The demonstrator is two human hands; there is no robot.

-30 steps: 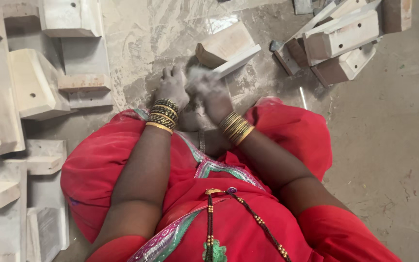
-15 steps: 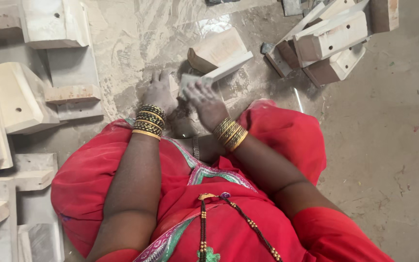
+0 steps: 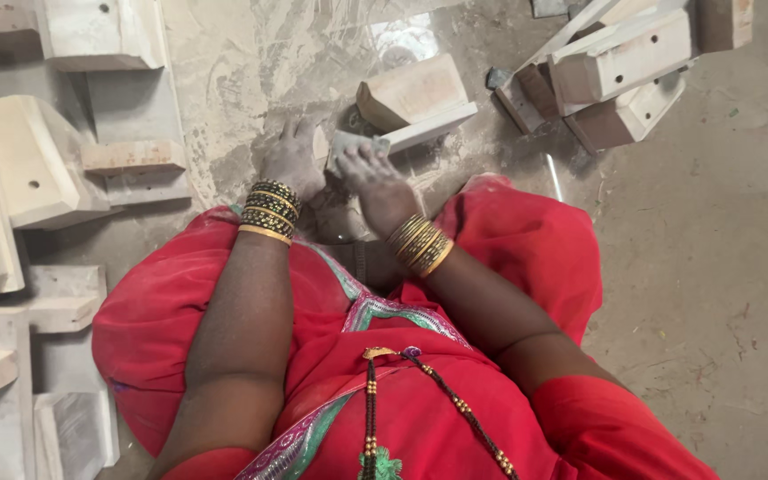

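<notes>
From the head camera: a dusty left hand (image 3: 293,160) presses flat on the floor (image 3: 224,107) while the right hand (image 3: 375,178) grips a small grey pad (image 3: 356,142), just beside a wooden block (image 3: 415,102).

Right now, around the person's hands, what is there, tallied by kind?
Hands: 2, left hand and right hand
Bangle stacks: 2, left stack and right stack
Small grey piece under the right fingers: 1
Pale block just beyond: 1
Total: 6
</notes>
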